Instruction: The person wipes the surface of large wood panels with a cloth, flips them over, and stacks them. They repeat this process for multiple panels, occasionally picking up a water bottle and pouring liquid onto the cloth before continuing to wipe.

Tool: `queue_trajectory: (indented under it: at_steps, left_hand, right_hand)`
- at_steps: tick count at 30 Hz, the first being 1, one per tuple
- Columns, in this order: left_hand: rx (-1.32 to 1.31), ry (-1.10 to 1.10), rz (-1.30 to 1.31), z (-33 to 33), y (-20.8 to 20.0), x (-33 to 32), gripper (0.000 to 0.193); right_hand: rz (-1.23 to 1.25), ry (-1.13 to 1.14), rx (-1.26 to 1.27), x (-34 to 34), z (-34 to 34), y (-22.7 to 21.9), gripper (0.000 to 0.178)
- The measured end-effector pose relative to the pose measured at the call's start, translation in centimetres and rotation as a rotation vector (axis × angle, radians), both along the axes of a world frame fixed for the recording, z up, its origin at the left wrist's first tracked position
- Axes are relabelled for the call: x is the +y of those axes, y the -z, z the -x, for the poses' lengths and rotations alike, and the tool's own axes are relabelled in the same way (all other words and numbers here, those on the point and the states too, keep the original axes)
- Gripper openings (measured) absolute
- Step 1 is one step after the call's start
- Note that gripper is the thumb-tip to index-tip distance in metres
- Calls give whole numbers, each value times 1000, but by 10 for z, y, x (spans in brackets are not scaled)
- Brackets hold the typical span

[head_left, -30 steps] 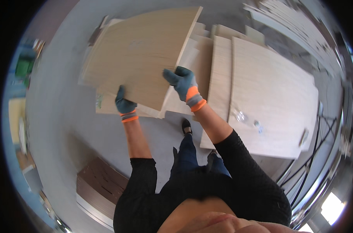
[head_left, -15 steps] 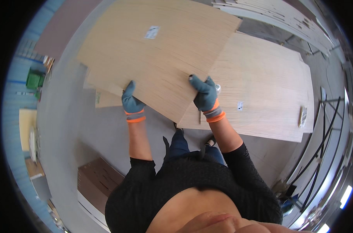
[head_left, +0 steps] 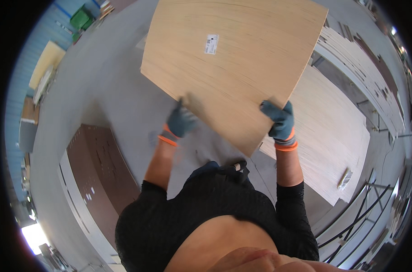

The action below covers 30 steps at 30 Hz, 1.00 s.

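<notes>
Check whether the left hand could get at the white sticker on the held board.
Probably yes: the left hand is at the near edge of the board, and nothing covers the sticker or the face between, though blur hides whether that hand is gripping.

panel (head_left: 242, 63): tan, streaked grain | fingers (head_left: 271, 110): teal-gloved | cuffs (head_left: 286, 146): orange, grey | bin (head_left: 81, 18): green | sleeves (head_left: 291, 199): black

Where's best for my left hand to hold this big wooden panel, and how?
Probably grip the wooden panel midway along its near-left edge, from your side, thumb above, fingers beneath. It's broad and flat, that edge faces you, and your right hand holds the right edge.
</notes>
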<state>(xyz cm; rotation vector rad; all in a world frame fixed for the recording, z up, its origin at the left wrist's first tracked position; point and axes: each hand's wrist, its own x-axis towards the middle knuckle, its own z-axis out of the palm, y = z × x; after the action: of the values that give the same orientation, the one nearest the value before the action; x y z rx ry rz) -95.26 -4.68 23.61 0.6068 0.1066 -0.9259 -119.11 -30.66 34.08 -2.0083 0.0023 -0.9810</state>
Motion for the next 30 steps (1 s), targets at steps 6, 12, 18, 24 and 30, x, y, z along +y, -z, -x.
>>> queue_trajectory:
  at_steps: [6,12,18,24,30]
  left_hand:
    - [-652,-240,-489,-30,33,109,60]
    - [-1224,243,-1547,-61,191,246,77]
    - [447,-115,-960,-40,162,278,130]
    - [787,-338,-484,-22,128,326,127]
    - [411,-332,-330,-27,121,393,107]
  right_hand:
    - [-786,-135,305,90,-40,-17,21]
    - [-470,-408,800,204,-116,-17,63]
    - [-120,-392,987,252,-124,70,60]
    - [17,-710,1180,280,-114,-11,62]
    - [268,-856,1041,280,-102,-45,59]
